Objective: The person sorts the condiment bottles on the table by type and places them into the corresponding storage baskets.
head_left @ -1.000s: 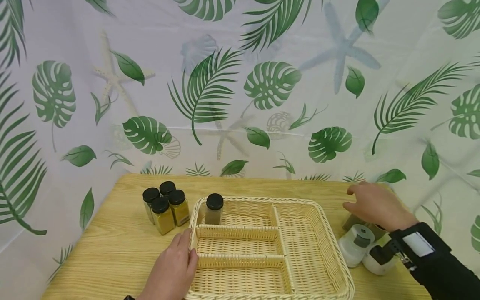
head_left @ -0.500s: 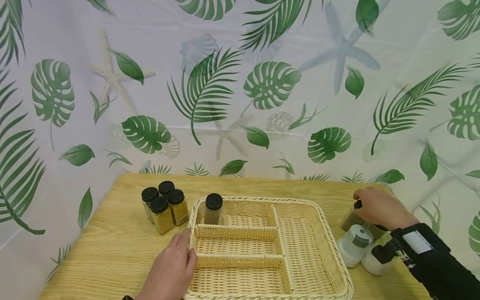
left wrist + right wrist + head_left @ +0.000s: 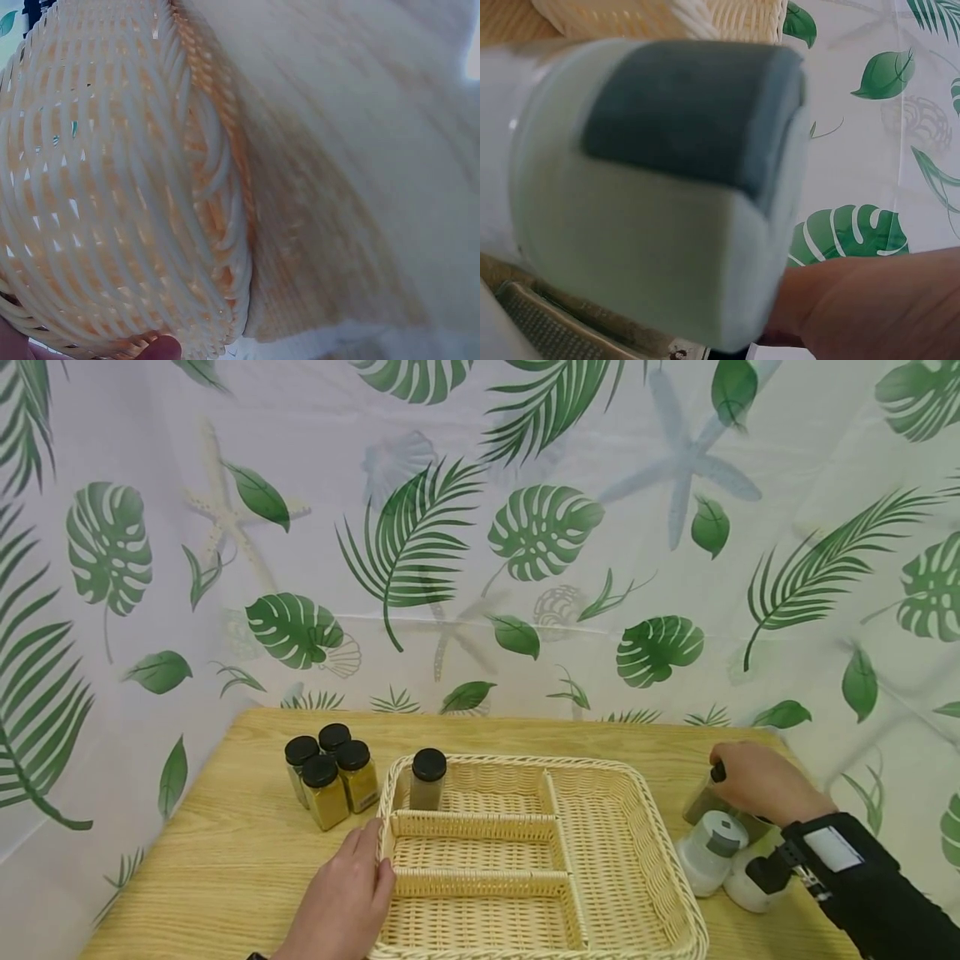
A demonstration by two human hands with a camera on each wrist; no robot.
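My left hand (image 3: pixel 341 893) grips the left rim of a divided wicker basket (image 3: pixel 551 860); a thumb tip shows at the wicker wall in the left wrist view. At the right my right hand (image 3: pixel 768 783) holds a spice jar (image 3: pixel 699 799) by its black lid, fingers curled over the top. That jar stands among other containers. A white-capped shaker (image 3: pixel 711 853) with a grey flap is just in front of it, and its cap (image 3: pixel 682 202) fills much of the right wrist view. One dark-lidded jar (image 3: pixel 428 781) stands in the basket's back left compartment.
Several black-lidded spice jars (image 3: pixel 328 789) cluster on the wooden table (image 3: pixel 202 852) left of the basket. A second white container (image 3: pixel 753 885) sits under my right wrist. Behind the table hangs a leaf-patterned cloth (image 3: pixel 465 568).
My right hand has come down from above the right-hand containers, and its fingers have closed round a jar's black lid. The left hand has kept its hold on the basket.
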